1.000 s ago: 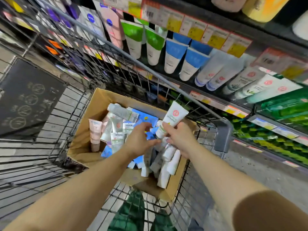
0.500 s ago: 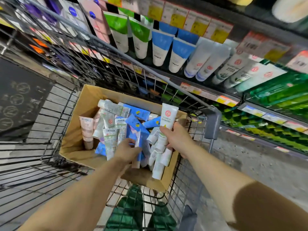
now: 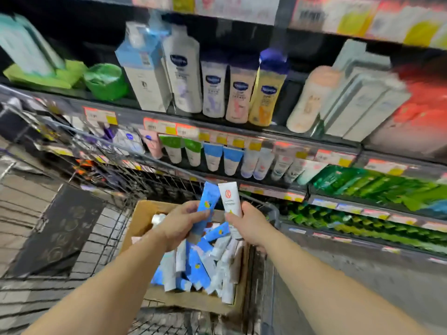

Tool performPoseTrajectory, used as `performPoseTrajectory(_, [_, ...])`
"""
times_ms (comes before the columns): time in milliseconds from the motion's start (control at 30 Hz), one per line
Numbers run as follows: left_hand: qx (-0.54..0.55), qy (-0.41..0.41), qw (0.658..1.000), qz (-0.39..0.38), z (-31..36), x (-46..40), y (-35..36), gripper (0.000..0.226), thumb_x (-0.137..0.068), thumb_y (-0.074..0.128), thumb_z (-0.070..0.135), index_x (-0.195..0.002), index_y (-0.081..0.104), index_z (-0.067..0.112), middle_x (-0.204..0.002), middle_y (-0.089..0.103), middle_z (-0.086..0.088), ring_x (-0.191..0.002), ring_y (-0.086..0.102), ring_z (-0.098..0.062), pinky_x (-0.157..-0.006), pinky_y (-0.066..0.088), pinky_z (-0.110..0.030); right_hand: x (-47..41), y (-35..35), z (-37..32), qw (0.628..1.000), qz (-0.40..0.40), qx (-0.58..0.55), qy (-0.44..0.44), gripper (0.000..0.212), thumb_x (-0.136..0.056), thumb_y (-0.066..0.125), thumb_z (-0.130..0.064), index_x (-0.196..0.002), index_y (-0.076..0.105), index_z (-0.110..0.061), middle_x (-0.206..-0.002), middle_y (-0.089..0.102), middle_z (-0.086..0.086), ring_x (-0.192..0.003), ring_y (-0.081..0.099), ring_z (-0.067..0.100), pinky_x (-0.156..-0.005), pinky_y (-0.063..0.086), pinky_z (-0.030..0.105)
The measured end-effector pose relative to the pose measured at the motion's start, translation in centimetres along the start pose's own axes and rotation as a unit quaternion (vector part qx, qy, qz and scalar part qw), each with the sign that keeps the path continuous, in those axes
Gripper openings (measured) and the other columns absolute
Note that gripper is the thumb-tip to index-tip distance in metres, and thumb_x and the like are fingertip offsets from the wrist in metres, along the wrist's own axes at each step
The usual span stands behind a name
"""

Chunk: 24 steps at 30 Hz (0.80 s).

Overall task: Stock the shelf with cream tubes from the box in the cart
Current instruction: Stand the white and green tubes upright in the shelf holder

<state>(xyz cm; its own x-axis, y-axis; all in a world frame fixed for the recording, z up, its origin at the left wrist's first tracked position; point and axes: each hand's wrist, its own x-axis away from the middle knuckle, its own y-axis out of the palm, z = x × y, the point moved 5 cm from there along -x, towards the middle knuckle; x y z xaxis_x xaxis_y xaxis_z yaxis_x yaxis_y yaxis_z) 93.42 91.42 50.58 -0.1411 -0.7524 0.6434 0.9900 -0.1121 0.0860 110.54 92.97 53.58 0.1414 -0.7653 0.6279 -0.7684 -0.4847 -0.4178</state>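
— What's on the left?
— The left hand (image 3: 180, 222) grips a blue tube (image 3: 205, 209) above the box (image 3: 137, 222) in the cart (image 3: 101, 165).
— And rightward?
— The right hand (image 3: 251, 227) grips a white tube (image 3: 229, 201), touching the blue one; the shelf (image 3: 266, 187) of tubes stands behind.

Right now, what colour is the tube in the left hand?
Blue tube, held in the left hand; seen in the head view.

Dim aisle light – heavy motion blur (worst at the edges), wide-angle bending of straight lines.
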Motion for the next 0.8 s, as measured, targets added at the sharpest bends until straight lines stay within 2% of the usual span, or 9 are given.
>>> performPoseTrajectory(67, [-0.023, 0.005, 0.999, 0.025, -0.1, 0.2, -0.4, 0.009, -0.095, 0.059, 0.012, -0.103, 0.06, 0.013, -0.097, 0.064, -0.01, -0.08, 0.062, -0.021, -0.063, 0.048, -0.031, 0.5, -0.5, -0.3, 1.0, 0.006, 0.006, -0.012, 0.042, -0.096, 0.055, -0.035, -0.126, 0.048, -0.007, -0.125, 0.057, 0.011, -0.106, 0.058, 0.027, -0.066, 0.045, 0.028])
performPoseTrajectory(133, [-0.079, -0.018, 0.994, 0.08, -2.3, -0.2, -1.2, 0.008, -0.093, 0.062, 0.014, -0.101, 0.06, 0.015, -0.096, 0.064, -0.016, -0.077, 0.059, -0.024, -0.061, 0.046, -0.03, 0.5, -0.4, 0.1, 1.0, 0.008, -0.004, -0.014, 0.041, -0.096, 0.055, -0.036, -0.125, 0.048, -0.009, -0.125, 0.057, 0.01, -0.102, 0.057, 0.024, -0.076, 0.046, 0.032])
performPoseTrajectory(267, [-0.209, -0.108, 0.958, 0.165, -9.6, -0.9, -2.1, 0.021, -0.092, 0.063, 0.014, -0.111, 0.056, 0.007, -0.089, 0.058, -0.012, -0.062, 0.05, -0.014, -0.047, 0.039, -0.02, -0.2, 1.1, 2.9, 1.0, -0.001, -0.011, 0.013, 0.039, -0.095, 0.055, -0.038, -0.123, 0.049, -0.011, -0.12, 0.057, 0.008, -0.101, 0.058, 0.024, -0.08, 0.05, 0.039])
performPoseTrajectory(367, [-0.262, -0.155, 0.941, 0.149, -14.7, -1.9, -1.7, 0.027, -0.09, 0.061, 0.011, -0.115, 0.057, 0.004, -0.098, 0.058, -0.013, -0.078, 0.054, -0.023, -0.057, 0.038, -0.028, -1.2, 2.1, 5.3, 1.0, 0.008, 0.009, 0.029, 0.036, -0.096, 0.055, -0.035, -0.122, 0.05, -0.011, -0.116, 0.057, 0.006, -0.093, 0.055, 0.019, -0.065, 0.045, 0.025])
performPoseTrajectory(467, [-0.286, -0.153, 0.936, 0.14, -18.1, -3.6, -1.3, 0.03, -0.088, 0.061, 0.015, -0.115, 0.06, 0.001, -0.116, 0.066, -0.018, -0.101, 0.062, -0.032, -0.086, 0.045, -0.034, -2.3, 2.6, 7.3, 0.997, 0.03, -0.046, 0.05, 0.035, -0.097, 0.056, -0.031, -0.127, 0.049, -0.015, -0.111, 0.055, 0.0, -0.085, 0.053, 0.012, -0.047, 0.041, 0.012])
performPoseTrajectory(567, [-0.228, -0.136, 0.955, 0.134, -18.3, -4.9, 0.1, 0.033, -0.09, 0.063, 0.016, -0.121, 0.06, 0.006, -0.114, 0.068, -0.013, -0.097, 0.064, -0.03, -0.078, 0.049, -0.029, -3.6, 2.9, 8.7, 0.99, 0.058, -0.112, 0.065, 0.026, -0.097, 0.056, -0.029, -0.12, 0.05, -0.02, -0.118, 0.059, 0.003, -0.092, 0.059, 0.016, -0.059, 0.049, 0.022])
performPoseTrajectory(633, [-0.241, -0.127, 0.957, 0.102, -18.0, -6.0, 1.2, 0.031, -0.091, 0.061, 0.013, -0.121, 0.061, 0.005, -0.116, 0.066, -0.01, -0.104, 0.061, -0.028, -0.082, 0.046, -0.026, -4.3, 3.0, 9.2, 0.987, 0.073, -0.125, 0.069, 0.027, -0.097, 0.056, -0.028, -0.122, 0.05, -0.019, -0.116, 0.059, 0.002, -0.098, 0.06, 0.02, -0.059, 0.049, 0.025])
performPoseTrajectory(700, [-0.27, -0.112, 0.952, 0.088, -17.4, -6.7, 1.8, 0.026, -0.092, 0.058, 0.015, -0.115, 0.065, 0.005, -0.116, 0.065, -0.012, -0.108, 0.06, -0.029, -0.086, 0.047, -0.029, -4.9, 3.2, 9.5, 0.987, 0.085, -0.118, 0.064, 0.034, -0.097, 0.056, -0.028, -0.127, 0.05, -0.016, -0.115, 0.059, 0.002, -0.1, 0.061, 0.021, -0.061, 0.05, 0.027])
performPoseTrajectory(800, [-0.25, -0.123, 0.955, 0.105, -18.2, -7.8, 1.5, 0.02, -0.091, 0.06, 0.018, -0.106, 0.066, 0.007, -0.111, 0.067, -0.013, -0.098, 0.062, -0.028, -0.085, 0.053, -0.037, -5.5, 3.6, 10.0, 0.986, 0.093, -0.119, 0.064, 0.031, -0.096, 0.058, -0.029, -0.123, 0.051, -0.017, -0.115, 0.061, 0.002, -0.1, 0.062, 0.021, -0.072, 0.054, 0.035])
